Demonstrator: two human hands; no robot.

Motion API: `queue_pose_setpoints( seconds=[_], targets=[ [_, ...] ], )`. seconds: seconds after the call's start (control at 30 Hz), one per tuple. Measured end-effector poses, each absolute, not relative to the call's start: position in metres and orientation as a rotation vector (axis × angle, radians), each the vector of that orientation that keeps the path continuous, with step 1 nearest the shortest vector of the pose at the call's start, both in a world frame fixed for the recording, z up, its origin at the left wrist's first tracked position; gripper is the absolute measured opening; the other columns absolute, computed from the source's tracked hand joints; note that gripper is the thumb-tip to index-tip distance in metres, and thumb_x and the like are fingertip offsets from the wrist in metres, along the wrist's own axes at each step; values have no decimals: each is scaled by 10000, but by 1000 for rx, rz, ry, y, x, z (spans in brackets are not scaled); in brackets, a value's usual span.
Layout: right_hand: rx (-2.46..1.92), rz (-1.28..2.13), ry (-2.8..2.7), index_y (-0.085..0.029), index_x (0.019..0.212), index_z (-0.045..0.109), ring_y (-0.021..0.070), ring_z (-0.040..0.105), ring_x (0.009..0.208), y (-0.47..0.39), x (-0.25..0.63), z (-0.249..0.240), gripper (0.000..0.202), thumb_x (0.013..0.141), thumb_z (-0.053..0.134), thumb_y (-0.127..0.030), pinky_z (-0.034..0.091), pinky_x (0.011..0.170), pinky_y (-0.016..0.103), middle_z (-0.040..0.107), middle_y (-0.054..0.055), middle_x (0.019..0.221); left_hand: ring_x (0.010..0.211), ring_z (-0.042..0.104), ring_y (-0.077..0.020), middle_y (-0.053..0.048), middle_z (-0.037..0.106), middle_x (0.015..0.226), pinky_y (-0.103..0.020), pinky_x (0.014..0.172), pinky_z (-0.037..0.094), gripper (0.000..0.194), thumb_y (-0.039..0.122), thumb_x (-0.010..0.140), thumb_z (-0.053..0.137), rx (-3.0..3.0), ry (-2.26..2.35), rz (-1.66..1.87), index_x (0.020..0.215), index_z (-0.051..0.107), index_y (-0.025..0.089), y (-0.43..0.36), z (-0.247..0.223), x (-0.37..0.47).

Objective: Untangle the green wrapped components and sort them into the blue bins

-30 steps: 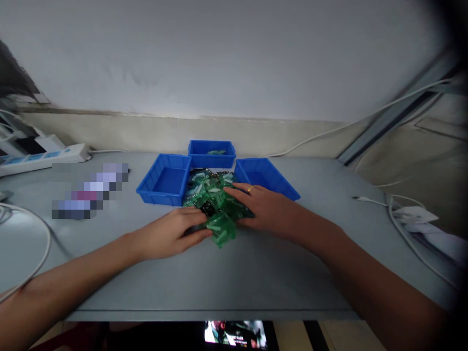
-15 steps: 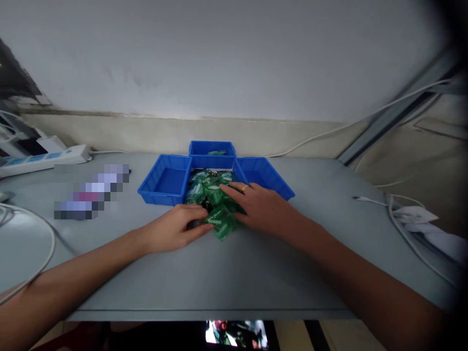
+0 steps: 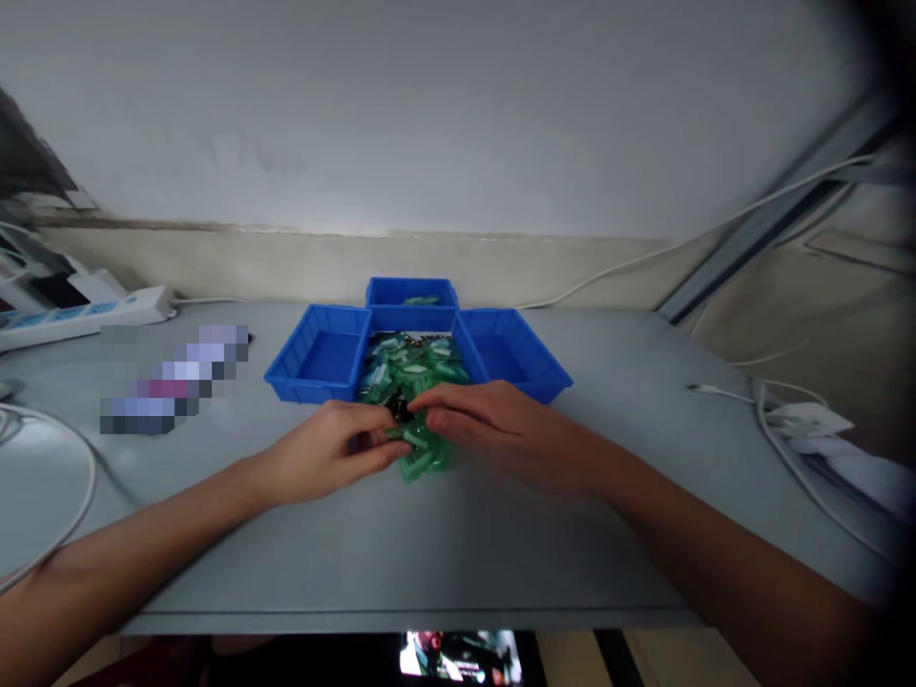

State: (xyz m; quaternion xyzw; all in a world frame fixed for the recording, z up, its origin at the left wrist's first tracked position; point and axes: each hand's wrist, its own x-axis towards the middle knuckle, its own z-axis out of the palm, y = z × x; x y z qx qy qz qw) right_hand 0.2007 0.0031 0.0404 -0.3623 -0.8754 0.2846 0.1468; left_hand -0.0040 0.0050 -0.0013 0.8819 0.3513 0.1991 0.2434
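Green plastic packets [image 3: 419, 367] lie heaped between the blue bins, spilling toward the front. My left hand [image 3: 333, 453] pinches a green packet [image 3: 427, 456] at the near end of the heap, its thumb on the packet's left edge. From the right, my right hand [image 3: 511, 429] reaches over the near part of the heap, fingers close together and fingertips by the same packet. Whether the right fingers grip anything is hidden. The left blue bin [image 3: 315, 391] and right blue bin [image 3: 540, 386] flank the heap; the back blue bin [image 3: 411, 315] holds a few green pieces.
On the left of the grey table [image 3: 429, 563] are a white power strip [image 3: 107, 315], a pixelated object [image 3: 178, 377] and a looped cable [image 3: 90, 477]. Cables and a white item [image 3: 808, 420] lie at the right. A lit screen [image 3: 462, 658] shows below the table edge.
My right hand has moved down and left, its fingers now closer together near my left hand. The green packet at my left fingertips has shifted slightly toward me. The view has moved a little.
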Motion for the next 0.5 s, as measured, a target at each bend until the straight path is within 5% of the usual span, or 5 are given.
queue_pose_setpoints(
  seconds=[0.13,0.5],
  targets=[
    [-1030,793,-2669,-192,988,559,114,555,648,10,201,31,254,791,509,-344,370,542,206,623,-3,782,531,439,-65,28,489,586,-172,494,330,263,317,840,440,2404,996,575,655,490,136,5,2,-4],
    [-1028,724,-2621,-171,861,578,113,560,657,15,203,9,123,783,510,-239,361,572,213,618,1,756,600,483,-93,16,490,638,-193,530,347,160,273,831,472,2438,946,433,724,488,155,7,-7,-3]
  ],
)
